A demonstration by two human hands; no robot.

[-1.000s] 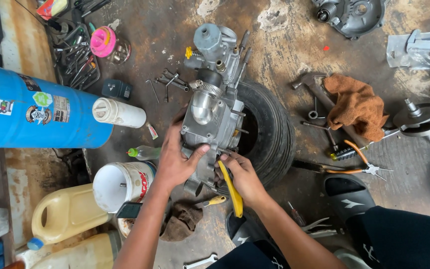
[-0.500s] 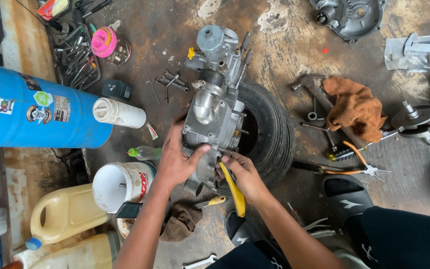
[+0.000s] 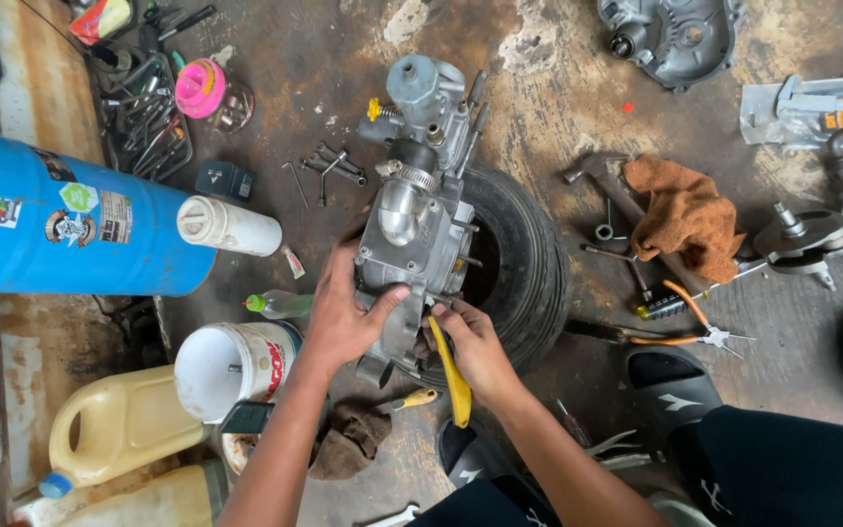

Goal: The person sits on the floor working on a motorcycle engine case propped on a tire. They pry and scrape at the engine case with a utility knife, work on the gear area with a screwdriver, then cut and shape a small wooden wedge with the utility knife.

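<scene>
Engine (image 3: 420, 220), grey cast metal with ribbed walls and a smooth rounded pipe, lies across a black rubber tyre (image 3: 519, 263) on the stained concrete floor (image 3: 558, 78). My left hand (image 3: 343, 314) is pressed on its lower left side, thumb over the edge, its grip closed on the casing. My right hand (image 3: 470, 342) has its grip clamped on a yellow-handled tool (image 3: 455, 376); the working tip is hidden between my fingers and the engine, so I cannot tell what it meets. The engine's underside is hidden by the tyre. Nearby sit a white plastic bucket (image 3: 231, 366), a yellowish jug (image 3: 114, 425), a blue drum (image 3: 60, 220) cut off at the left edge, and a crumpled orange-brown rag (image 3: 685, 215).
</scene>
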